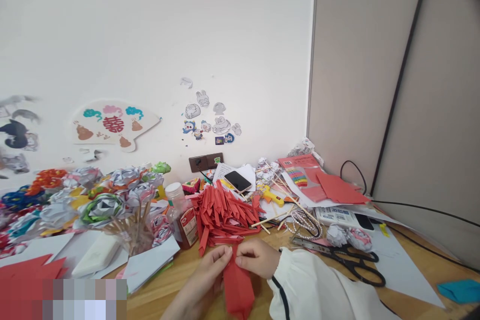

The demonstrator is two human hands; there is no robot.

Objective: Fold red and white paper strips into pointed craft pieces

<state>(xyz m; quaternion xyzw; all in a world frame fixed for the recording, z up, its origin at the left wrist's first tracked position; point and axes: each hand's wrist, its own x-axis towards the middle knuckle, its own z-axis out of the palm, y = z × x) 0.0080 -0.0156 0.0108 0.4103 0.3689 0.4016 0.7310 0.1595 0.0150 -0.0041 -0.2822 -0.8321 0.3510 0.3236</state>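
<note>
Near the table's front edge, my left hand (213, 271) and my right hand (258, 258) pinch the upper end of a folded red paper strip (239, 290). Its wider lower part hangs down toward me, with creases showing. The fingertips of both hands nearly meet at its narrow top. Just beyond them lies a heap of folded red paper pieces (221, 210), long and pointed. To the right of my right sleeve, a pair of black-handled scissors (360, 262) rests on the table.
Paper flowers (108, 205) crowd the left side, beside a jar (180, 215) and wooden sticks (137, 230). Behind the red heap are a phone (238, 181) and a yellow glue gun (273, 196). Red paper sheets (337, 187) lie at right, near black cables (423, 206).
</note>
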